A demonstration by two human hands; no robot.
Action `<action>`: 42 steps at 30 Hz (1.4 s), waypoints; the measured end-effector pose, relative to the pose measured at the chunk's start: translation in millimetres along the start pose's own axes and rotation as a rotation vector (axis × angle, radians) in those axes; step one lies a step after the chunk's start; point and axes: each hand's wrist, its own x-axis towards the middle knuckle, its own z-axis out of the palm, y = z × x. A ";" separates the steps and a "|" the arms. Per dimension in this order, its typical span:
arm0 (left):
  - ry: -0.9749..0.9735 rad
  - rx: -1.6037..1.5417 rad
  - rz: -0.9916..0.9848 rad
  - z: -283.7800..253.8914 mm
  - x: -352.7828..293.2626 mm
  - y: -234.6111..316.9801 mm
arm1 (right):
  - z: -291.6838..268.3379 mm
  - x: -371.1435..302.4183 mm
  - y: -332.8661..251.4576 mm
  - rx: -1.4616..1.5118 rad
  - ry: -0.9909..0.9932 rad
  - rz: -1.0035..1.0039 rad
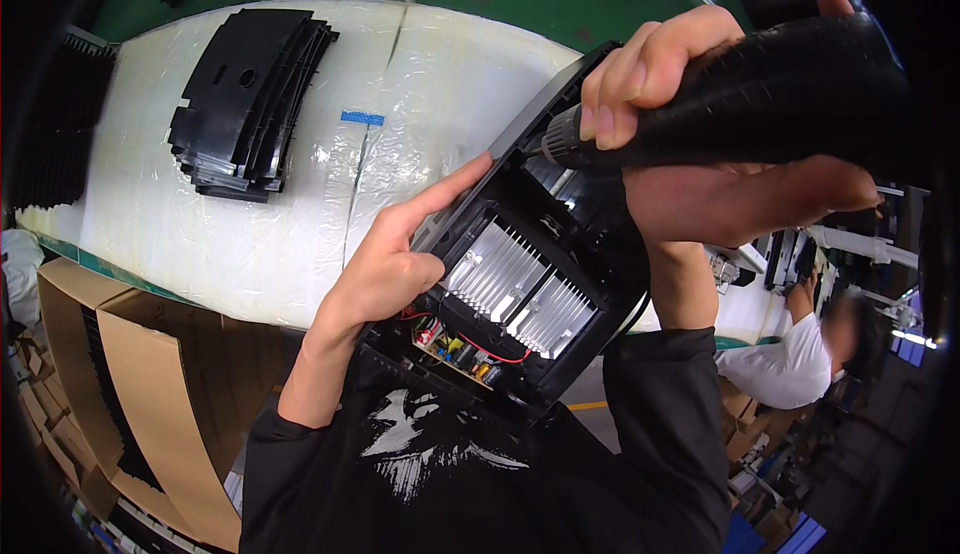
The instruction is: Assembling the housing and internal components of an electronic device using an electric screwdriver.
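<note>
A black plastic housing [610, 312] lies tilted in front of me, its inside showing a silver finned heat sink [520, 289] and a small circuit board [462, 354] with coloured parts and red wires. My left hand [385, 264] grips the housing's left side, index finger stretched along the rim and the other fingers curled. In my right hand [690, 154] is a black electric screwdriver [760, 94], pointing left. Its tip reaches the housing's upper corner, close to my left fingertip; any screw there is too small to make out.
A stack of black plastic panels [245, 104] rests on the white film-covered table [400, 54]. Open cardboard boxes [150, 374] stand at the lower left. More black ribbed parts [60, 124] are at the far left. Another person in a white sleeve [785, 364] works at the right.
</note>
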 end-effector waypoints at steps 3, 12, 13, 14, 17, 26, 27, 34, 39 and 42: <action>0.000 0.022 0.000 -2.7 -1.8 0.4 | 13.1 -2.0 -10.8 -0.104 0.081 0.054; -0.008 0.240 0.083 -7.2 3.3 1.1 | 15.3 -0.5 -9.0 0.012 0.093 -0.048; 0.007 0.238 0.092 -9.7 3.0 2.7 | 19.1 -1.2 -8.5 0.101 0.221 -0.004; -0.013 0.279 0.099 -10.5 3.7 5.7 | 17.2 -1.3 -10.2 0.097 0.210 -0.002; -0.050 0.256 0.081 -12.6 8.1 16.4 | 10.1 -2.1 -13.1 0.066 0.188 0.003; -0.055 0.232 0.060 -8.5 9.5 16.1 | -8.2 -9.7 -10.8 -0.011 0.174 0.001; -0.051 0.232 0.063 -8.1 9.1 16.6 | -9.5 -9.9 -9.5 -0.016 0.174 0.001; -0.019 0.172 0.022 -5.7 8.8 15.6 | -9.5 -11.1 -1.7 -0.054 0.176 0.011; -0.016 0.145 0.018 -4.0 8.9 16.9 | 2.8 -7.1 -7.9 0.027 0.378 0.130; -0.018 0.157 0.043 -5.0 8.9 15.1 | 4.9 -6.5 -9.5 0.031 0.390 0.129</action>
